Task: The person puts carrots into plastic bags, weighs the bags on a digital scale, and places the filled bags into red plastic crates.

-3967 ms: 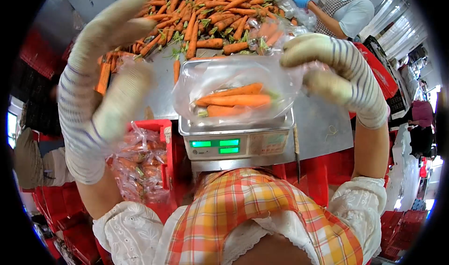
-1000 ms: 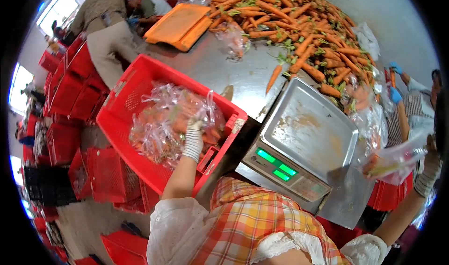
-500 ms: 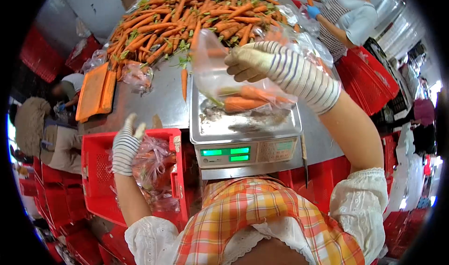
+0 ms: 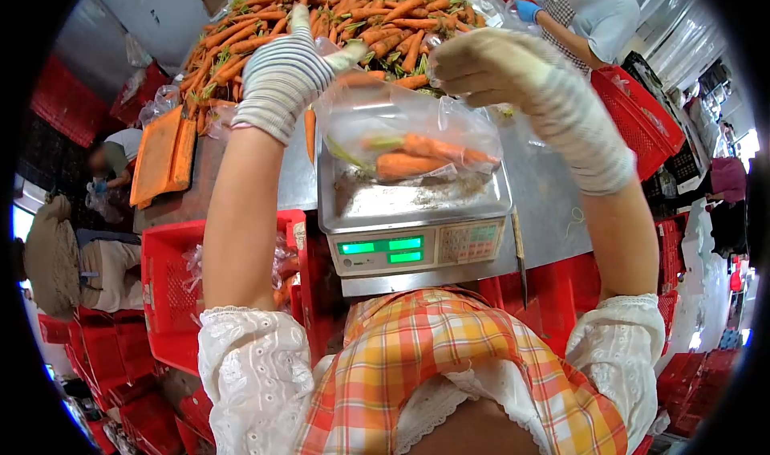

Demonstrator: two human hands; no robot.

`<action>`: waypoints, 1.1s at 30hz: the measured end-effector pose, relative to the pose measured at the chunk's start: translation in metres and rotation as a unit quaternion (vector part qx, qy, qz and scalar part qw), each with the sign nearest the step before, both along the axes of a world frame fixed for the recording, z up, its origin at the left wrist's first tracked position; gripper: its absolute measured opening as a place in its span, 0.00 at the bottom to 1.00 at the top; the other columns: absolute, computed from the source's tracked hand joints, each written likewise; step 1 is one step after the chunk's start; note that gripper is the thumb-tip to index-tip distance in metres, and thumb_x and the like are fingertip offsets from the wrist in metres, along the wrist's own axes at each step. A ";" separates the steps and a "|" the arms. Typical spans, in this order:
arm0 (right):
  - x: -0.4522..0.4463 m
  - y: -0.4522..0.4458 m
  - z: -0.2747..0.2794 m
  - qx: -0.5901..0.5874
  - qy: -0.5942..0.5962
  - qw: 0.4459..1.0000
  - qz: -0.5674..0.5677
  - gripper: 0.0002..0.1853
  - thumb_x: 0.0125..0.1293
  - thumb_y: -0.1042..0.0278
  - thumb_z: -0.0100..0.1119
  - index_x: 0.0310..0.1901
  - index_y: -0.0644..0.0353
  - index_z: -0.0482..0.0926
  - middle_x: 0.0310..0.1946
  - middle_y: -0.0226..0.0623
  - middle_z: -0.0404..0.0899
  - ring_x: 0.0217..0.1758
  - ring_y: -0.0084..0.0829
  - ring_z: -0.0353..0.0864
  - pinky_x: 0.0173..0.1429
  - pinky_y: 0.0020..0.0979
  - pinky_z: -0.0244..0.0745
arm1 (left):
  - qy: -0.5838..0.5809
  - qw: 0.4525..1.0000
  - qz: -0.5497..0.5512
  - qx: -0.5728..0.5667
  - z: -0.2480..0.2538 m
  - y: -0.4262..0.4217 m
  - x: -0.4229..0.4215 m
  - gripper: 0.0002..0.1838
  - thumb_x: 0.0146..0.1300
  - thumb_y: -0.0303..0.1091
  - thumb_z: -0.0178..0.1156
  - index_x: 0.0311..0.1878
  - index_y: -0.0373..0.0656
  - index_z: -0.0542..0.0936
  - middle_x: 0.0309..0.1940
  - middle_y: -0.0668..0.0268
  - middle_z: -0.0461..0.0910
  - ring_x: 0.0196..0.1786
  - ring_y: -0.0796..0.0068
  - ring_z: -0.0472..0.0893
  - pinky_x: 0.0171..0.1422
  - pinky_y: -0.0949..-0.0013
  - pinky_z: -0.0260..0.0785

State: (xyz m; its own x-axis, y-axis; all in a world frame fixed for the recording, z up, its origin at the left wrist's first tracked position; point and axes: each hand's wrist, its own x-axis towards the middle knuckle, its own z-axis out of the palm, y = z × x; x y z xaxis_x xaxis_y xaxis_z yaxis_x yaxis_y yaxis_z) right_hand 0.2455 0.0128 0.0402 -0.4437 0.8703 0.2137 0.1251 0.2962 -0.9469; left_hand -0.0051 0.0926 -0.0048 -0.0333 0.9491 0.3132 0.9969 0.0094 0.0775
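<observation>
My left hand point(image 4: 289, 74), in a white striped knit glove, is over the near edge of the carrot heap point(image 4: 385, 22), with thumb and fingers spread. A clear plastic bag point(image 4: 377, 110) with a few carrots point(image 4: 409, 164) in it lies on the steel pan of a digital scale point(image 4: 417, 246). Its upper left edge is close to my left thumb; whether they touch I cannot tell. Above the bag's upper right side, my right hand point(image 4: 513, 70), gloved too, is slightly blurred. Its fingers are stretched out and loosely bent, with nothing seen in them.
Left of the scale stands a red crate point(image 4: 172, 294) with bagged carrots. An orange tray point(image 4: 164, 158) leans at the table's left edge. A knife point(image 4: 520, 250) lies right of the scale. Across the table a co-worker point(image 4: 593, 22) in blue gloves holds a carrot.
My left hand has gone from above the red crate up to the heap beside the bag. My right hand has moved up and right. The bag's top has sunk lower over the scale.
</observation>
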 end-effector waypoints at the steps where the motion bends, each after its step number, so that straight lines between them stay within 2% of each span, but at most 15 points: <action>1: -0.008 0.006 -0.013 0.019 0.018 1.000 -0.004 0.18 0.66 0.57 0.50 0.47 0.63 0.79 0.40 0.37 0.81 0.44 0.26 0.80 0.52 0.25 0.73 | 0.028 0.999 -0.036 0.010 -0.007 0.007 -0.003 0.49 0.57 0.62 0.55 0.70 0.34 0.51 0.34 0.51 0.81 0.36 0.64 0.81 0.40 0.63 0.73; 2: -0.016 0.014 -0.026 0.020 0.018 1.000 -0.005 0.18 0.66 0.57 0.50 0.47 0.63 0.79 0.40 0.37 0.81 0.44 0.26 0.80 0.52 0.25 0.73 | 0.028 0.999 -0.037 0.011 -0.016 0.008 -0.006 0.49 0.57 0.62 0.55 0.70 0.34 0.51 0.34 0.51 0.81 0.36 0.64 0.81 0.40 0.63 0.73; 3: -0.023 0.024 -0.039 -0.033 0.061 0.997 0.025 0.16 0.65 0.59 0.52 0.45 0.61 0.80 0.37 0.35 0.81 0.42 0.26 0.79 0.48 0.26 0.74 | -0.286 0.949 -0.135 -0.014 -0.022 0.002 -0.007 0.46 0.57 0.58 0.57 0.68 0.33 0.56 0.36 0.54 0.81 0.38 0.68 0.81 0.43 0.66 0.73; 4: -0.031 0.033 -0.049 -0.085 0.105 0.989 0.054 0.14 0.63 0.60 0.53 0.43 0.60 0.81 0.35 0.34 0.81 0.41 0.25 0.79 0.45 0.26 0.75 | -0.566 0.794 -0.220 -0.038 -0.025 -0.005 -0.009 0.42 0.57 0.54 0.58 0.66 0.33 0.60 0.38 0.56 0.81 0.41 0.71 0.81 0.45 0.69 0.72; 5: -0.039 0.041 -0.055 -0.123 0.042 0.990 0.062 0.12 0.62 0.63 0.55 0.42 0.59 0.82 0.34 0.34 0.81 0.37 0.25 0.78 0.43 0.26 0.75 | -0.564 0.794 -0.223 -0.040 -0.022 -0.015 -0.010 0.42 0.57 0.54 0.58 0.66 0.33 0.60 0.38 0.56 0.81 0.41 0.71 0.81 0.45 0.69 0.72; 7: -0.044 0.069 -0.101 -0.002 -0.136 0.981 0.136 0.15 0.58 0.59 0.58 0.42 0.60 0.81 0.33 0.40 0.82 0.35 0.29 0.80 0.43 0.30 0.75 | -0.682 0.666 -0.279 -0.116 -0.011 -0.047 -0.014 0.36 0.58 0.45 0.58 0.64 0.30 0.63 0.38 0.59 0.82 0.39 0.77 0.80 0.45 0.73 0.72; 8: -0.042 0.063 -0.109 0.090 -0.284 0.953 0.061 0.14 0.61 0.63 0.51 0.42 0.63 0.79 0.35 0.46 0.81 0.40 0.35 0.82 0.48 0.35 0.75 | -0.663 0.691 -0.269 -0.107 -0.009 -0.063 -0.013 0.35 0.58 0.43 0.57 0.64 0.31 0.62 0.38 0.58 0.81 0.36 0.77 0.79 0.42 0.75 0.72; 10: -0.033 0.055 -0.114 0.138 -0.551 0.822 0.045 0.13 0.53 0.63 0.59 0.37 0.61 0.79 0.35 0.46 0.79 0.44 0.45 0.79 0.49 0.39 0.73 | -0.666 0.696 -0.234 -0.129 0.000 -0.099 -0.011 0.36 0.58 0.42 0.57 0.66 0.31 0.60 0.39 0.54 0.81 0.28 0.79 0.79 0.33 0.81 0.71; 12: -0.005 0.056 -0.145 0.232 -0.590 0.772 0.049 0.14 0.51 0.64 0.63 0.39 0.60 0.78 0.39 0.43 0.78 0.45 0.44 0.78 0.49 0.39 0.73 | -0.711 0.642 -0.245 -0.149 -0.003 -0.120 -0.011 0.38 0.59 0.44 0.56 0.68 0.33 0.56 0.46 0.49 0.79 0.26 0.78 0.80 0.29 0.82 0.71; 14: -0.007 0.045 -0.141 0.225 -0.603 0.765 0.031 0.16 0.50 0.64 0.64 0.41 0.60 0.77 0.39 0.43 0.77 0.45 0.44 0.77 0.49 0.40 0.73 | -0.725 0.619 -0.256 -0.161 -0.017 -0.126 -0.021 0.39 0.60 0.44 0.56 0.69 0.34 0.54 0.50 0.46 0.77 0.27 0.77 0.81 0.30 0.82 0.71; 16: -0.007 0.029 -0.140 0.232 -0.579 0.781 0.041 0.18 0.50 0.63 0.65 0.42 0.59 0.74 0.38 0.43 0.76 0.43 0.44 0.77 0.48 0.40 0.73 | -0.770 0.525 -0.292 -0.217 -0.026 -0.128 -0.025 0.41 0.61 0.47 0.57 0.71 0.38 0.52 0.63 0.50 0.66 0.33 0.72 0.81 0.37 0.75 0.75; 19: 0.002 0.006 -0.150 0.236 -0.528 0.807 0.119 0.17 0.53 0.63 0.62 0.43 0.60 0.73 0.35 0.43 0.75 0.41 0.45 0.77 0.47 0.40 0.73 | -0.772 0.531 -0.267 -0.223 -0.026 -0.132 -0.019 0.45 0.58 0.50 0.60 0.72 0.40 0.51 0.69 0.51 0.55 0.41 0.71 0.81 0.37 0.75 0.75; 23: 0.028 0.012 -0.137 0.034 -0.635 0.765 0.102 0.15 0.54 0.64 0.61 0.41 0.62 0.75 0.36 0.46 0.76 0.41 0.44 0.77 0.43 0.39 0.74 | -0.766 0.498 -0.297 -0.279 -0.037 -0.137 -0.023 0.48 0.57 0.48 0.62 0.73 0.40 0.47 0.72 0.54 0.48 0.52 0.72 0.75 0.46 0.73 0.74; 27: 0.040 0.004 -0.123 0.180 -0.624 0.759 -0.032 0.22 0.52 0.61 0.63 0.45 0.65 0.72 0.38 0.46 0.76 0.43 0.44 0.77 0.42 0.40 0.75 | -0.722 0.519 -0.362 -0.280 -0.052 -0.131 -0.026 0.47 0.56 0.43 0.61 0.73 0.38 0.46 0.73 0.53 0.47 0.46 0.77 0.74 0.47 0.76 0.70; 33: 0.018 0.007 -0.160 0.191 -0.566 0.795 0.105 0.38 0.52 0.53 0.61 0.61 0.68 0.63 0.60 0.56 0.63 0.64 0.50 0.64 0.68 0.46 0.56 | -0.744 0.526 -0.330 -0.246 -0.067 -0.122 -0.018 0.50 0.54 0.45 0.64 0.72 0.35 0.47 0.71 0.51 0.51 0.44 0.78 0.71 0.46 0.76 0.67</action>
